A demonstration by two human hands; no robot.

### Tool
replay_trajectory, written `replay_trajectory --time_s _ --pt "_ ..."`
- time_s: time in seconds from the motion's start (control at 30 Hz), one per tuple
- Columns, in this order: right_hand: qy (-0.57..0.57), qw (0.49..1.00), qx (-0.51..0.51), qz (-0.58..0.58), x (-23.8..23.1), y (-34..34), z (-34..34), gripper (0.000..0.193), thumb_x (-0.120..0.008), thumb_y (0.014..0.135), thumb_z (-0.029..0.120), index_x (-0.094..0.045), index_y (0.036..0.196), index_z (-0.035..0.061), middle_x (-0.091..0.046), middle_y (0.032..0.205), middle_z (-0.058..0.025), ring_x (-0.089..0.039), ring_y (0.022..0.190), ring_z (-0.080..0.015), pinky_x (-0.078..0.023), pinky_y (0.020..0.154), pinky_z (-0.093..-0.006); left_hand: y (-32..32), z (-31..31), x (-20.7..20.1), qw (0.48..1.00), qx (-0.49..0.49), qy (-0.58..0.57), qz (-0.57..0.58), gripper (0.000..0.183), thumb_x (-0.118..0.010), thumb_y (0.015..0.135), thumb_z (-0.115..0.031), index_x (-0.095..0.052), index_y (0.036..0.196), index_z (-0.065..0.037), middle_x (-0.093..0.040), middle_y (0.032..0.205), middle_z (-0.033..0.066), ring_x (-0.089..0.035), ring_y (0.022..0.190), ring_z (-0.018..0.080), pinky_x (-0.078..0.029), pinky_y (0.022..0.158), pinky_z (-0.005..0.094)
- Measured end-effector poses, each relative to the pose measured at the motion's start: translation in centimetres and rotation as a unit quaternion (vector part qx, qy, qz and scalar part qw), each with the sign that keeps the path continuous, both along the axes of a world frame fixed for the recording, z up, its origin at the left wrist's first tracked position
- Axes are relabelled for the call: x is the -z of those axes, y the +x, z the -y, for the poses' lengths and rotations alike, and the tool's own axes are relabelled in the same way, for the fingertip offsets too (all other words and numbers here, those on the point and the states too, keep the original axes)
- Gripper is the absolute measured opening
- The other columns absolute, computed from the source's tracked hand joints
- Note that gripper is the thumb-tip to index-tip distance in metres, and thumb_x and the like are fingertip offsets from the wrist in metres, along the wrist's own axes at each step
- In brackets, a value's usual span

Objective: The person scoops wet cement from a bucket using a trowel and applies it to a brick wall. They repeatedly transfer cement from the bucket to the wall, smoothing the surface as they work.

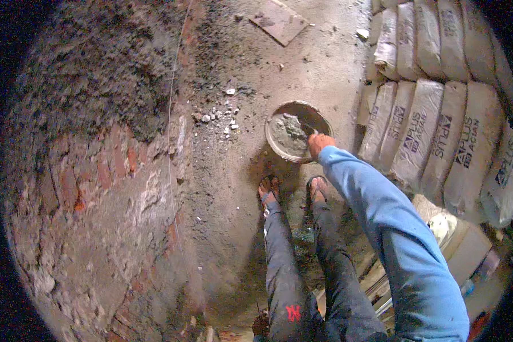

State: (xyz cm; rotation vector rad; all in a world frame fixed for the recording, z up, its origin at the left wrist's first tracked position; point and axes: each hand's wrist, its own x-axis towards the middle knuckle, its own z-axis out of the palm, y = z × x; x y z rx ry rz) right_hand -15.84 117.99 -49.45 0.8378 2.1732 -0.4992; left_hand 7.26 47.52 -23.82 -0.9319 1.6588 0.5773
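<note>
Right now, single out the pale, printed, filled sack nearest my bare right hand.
The leftmost printed sack in the picture's lower row: its edge comes closest to your blue-sleeved right hand; the other sacks sit farther right or higher up.

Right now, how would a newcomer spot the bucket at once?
Start at the stacked sacks at upper right, then look left across the floor to just ahead of the person's feet. The bucket stands there, with the right hand at its right rim. Unlike the loose stones to its left and the flat board beyond, it is round and holds grey mix.
</note>
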Motion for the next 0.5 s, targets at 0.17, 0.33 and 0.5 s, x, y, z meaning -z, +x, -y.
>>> replay_trajectory --time_s 0.17,0.33,0.5 --pt "0.019 0.998 -0.054 -0.03 -0.9 1.1 0.6 0.022 -0.048 0.084 0.015 -0.059 0.096 0.0003 -0.064 0.093 -0.0234 -0.066 0.085 -0.0364 -0.054 0.071 -0.0441 3.5 -5.5 0.0 0.999 -0.043 -0.01 0.0 0.027 -0.051 0.09 -0.033 -0.06 0.091 -0.008 -0.063 0.073 0.0065 -0.058 0.057 0.0187 -0.045 0.046 0.0306" --pt "-0.077 0.98 -0.108 0.145 -0.1 -0.6 1.3 0.028 -0.048 0.086 0.015 -0.063 0.107 0.0032 -0.062 0.113 -0.0164 -0.061 0.103 -0.0341 -0.053 0.079 -0.0451 5.6 -8.8 1.0 0.998 -0.06 -0.004 0.001 0.026 -0.052 0.09 -0.032 -0.06 0.093 -0.008 -0.063 0.074 0.0065 -0.058 0.058 0.0187 -0.045 0.047 0.0309" --pt "0.011 0.998 -0.048 -0.032 -0.2 -0.7 0.0 0.025 -0.05 0.081 0.017 -0.067 0.094 0.0036 -0.067 0.095 -0.0184 -0.065 0.089 -0.0342 -0.053 0.074 -0.0428 7.0 -10.2 1.4 0.998 -0.068 0.001 0.0 0.024 -0.052 0.089 -0.031 -0.06 0.095 -0.009 -0.063 0.075 0.0065 -0.059 0.059 0.0186 -0.046 0.048 0.0312"
